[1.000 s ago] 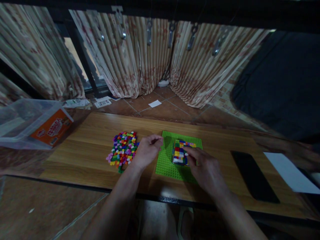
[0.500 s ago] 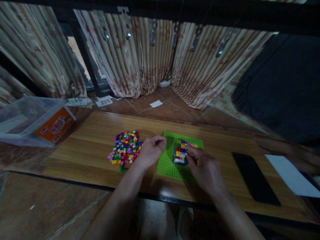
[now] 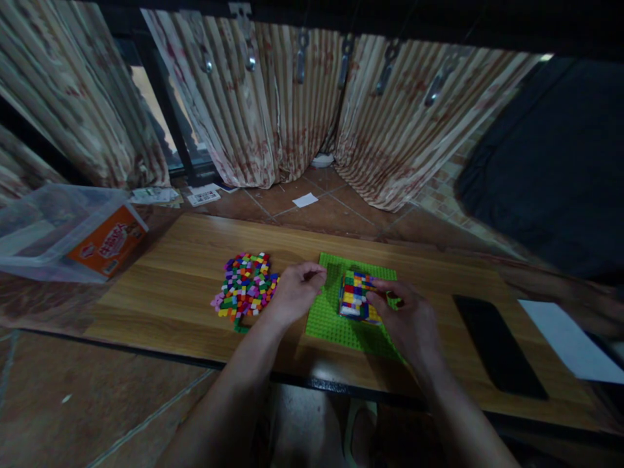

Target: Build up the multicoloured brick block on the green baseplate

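A block built of multicoloured toy bricks [image 3: 355, 296] stands on the green studded baseplate [image 3: 324, 331]. My right hand [image 3: 407, 315] is at the right side of this block, thumb and forefinger apart, their tips at its top; I see nothing between them. My left hand [image 3: 299, 289] hovers by the left edge of the baseplate with its fingers pinched together. Whatever is in that pinch, if anything, is too small to make out. Left of this hand lies a pile of loose coloured bricks [image 3: 246, 283], partly behind my wrist.
The wooden table [image 3: 166, 286] carries a black flat panel [image 3: 497, 348] and a white sheet [image 3: 568, 338] on the right. Another person's arm [image 3: 560, 292] is at the far right. A clear plastic bin [image 3: 63, 227] with an orange label stands left of the table.
My right hand has drawn slightly right across the brick block, and its thumb and forefinger have parted. My left hand has hardly moved.
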Motion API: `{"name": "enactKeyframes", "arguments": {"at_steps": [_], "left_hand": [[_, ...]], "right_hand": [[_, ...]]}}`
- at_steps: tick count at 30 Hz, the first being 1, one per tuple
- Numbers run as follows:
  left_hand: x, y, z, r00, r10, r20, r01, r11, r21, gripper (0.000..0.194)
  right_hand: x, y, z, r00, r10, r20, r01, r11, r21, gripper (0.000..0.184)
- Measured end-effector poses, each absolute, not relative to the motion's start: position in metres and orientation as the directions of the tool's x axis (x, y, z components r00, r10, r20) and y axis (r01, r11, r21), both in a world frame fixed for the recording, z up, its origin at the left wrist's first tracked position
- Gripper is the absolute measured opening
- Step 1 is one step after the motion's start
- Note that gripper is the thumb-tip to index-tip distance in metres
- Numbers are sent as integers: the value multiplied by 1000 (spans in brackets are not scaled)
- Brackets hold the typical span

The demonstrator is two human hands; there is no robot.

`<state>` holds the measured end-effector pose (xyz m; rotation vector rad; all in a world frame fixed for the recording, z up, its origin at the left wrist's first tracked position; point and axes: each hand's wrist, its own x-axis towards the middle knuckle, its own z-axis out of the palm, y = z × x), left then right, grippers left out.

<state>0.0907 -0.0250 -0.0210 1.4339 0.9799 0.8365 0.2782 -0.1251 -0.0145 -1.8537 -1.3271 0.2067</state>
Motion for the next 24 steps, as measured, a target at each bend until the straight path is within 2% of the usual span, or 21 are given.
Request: {"name": "enactKeyframes", "arguments": {"at_steps": [11,24], "left_hand": [[95,-30,-19,420,906,-63,89,28,996,17],[94,-31,-14,389,919,-59,68,35,997,17]], "right_hand": [[278,-118,-27,503,824,259,544,-70,-837,19],[280,-120,-21,481,841,249,509,-37,-860,17]]}}
